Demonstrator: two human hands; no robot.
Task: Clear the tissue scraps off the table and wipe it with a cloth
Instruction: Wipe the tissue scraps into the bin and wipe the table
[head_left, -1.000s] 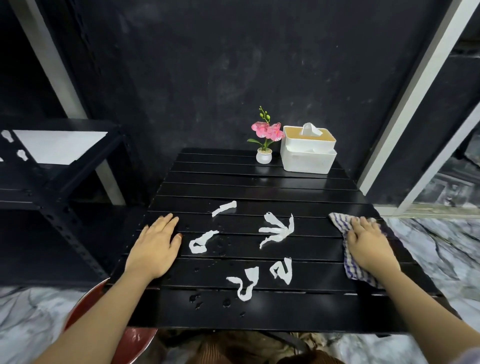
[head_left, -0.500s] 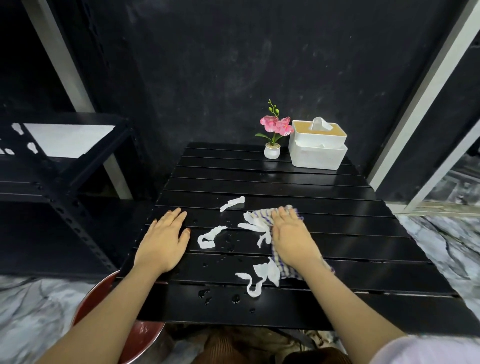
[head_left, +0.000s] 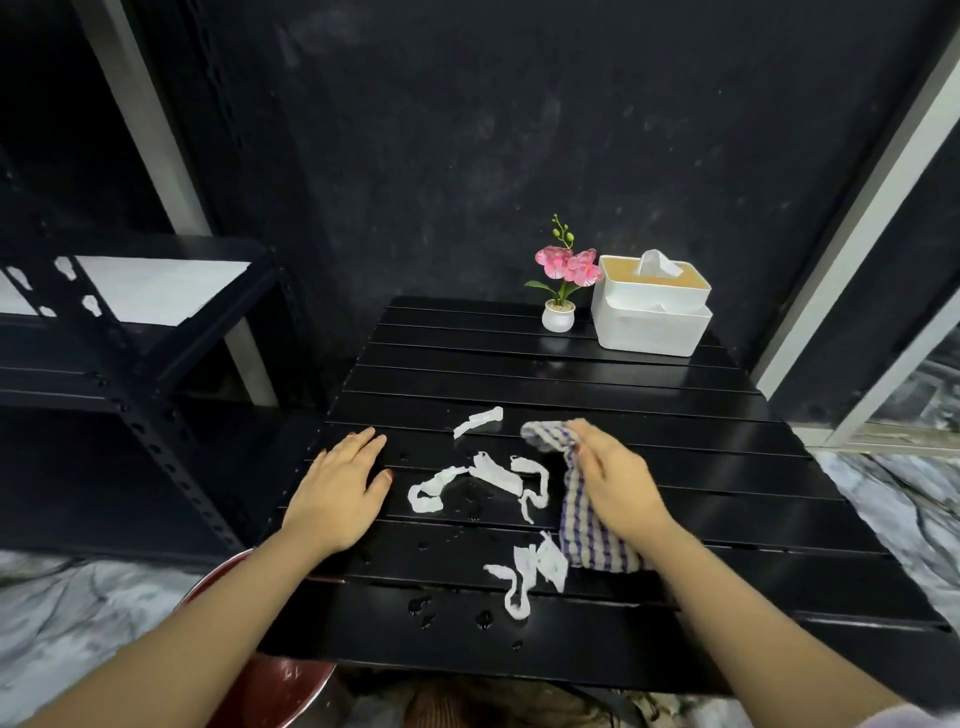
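Observation:
Several white tissue scraps lie on the black slatted table (head_left: 597, 384): one strip (head_left: 479, 421) further back, a tangle (head_left: 483, 480) in the middle, another clump (head_left: 530, 574) near the front. My right hand (head_left: 615, 480) presses flat on a striped purple-and-white cloth (head_left: 589, 535), just right of the scraps and touching them. My left hand (head_left: 340, 491) rests flat on the table's left edge, fingers apart, holding nothing. Water drops (head_left: 452, 616) dot the front slats.
A small white pot with pink flowers (head_left: 560, 291) and a white tissue box (head_left: 652, 306) stand at the table's back right. A red-brown bowl (head_left: 270, 691) sits below the table's front left corner. A black metal shelf (head_left: 130, 332) stands to the left.
My right hand has slid the cloth from the table's right edge leftward into the scraps, bunching the middle and front ones together. My left hand has stayed in place.

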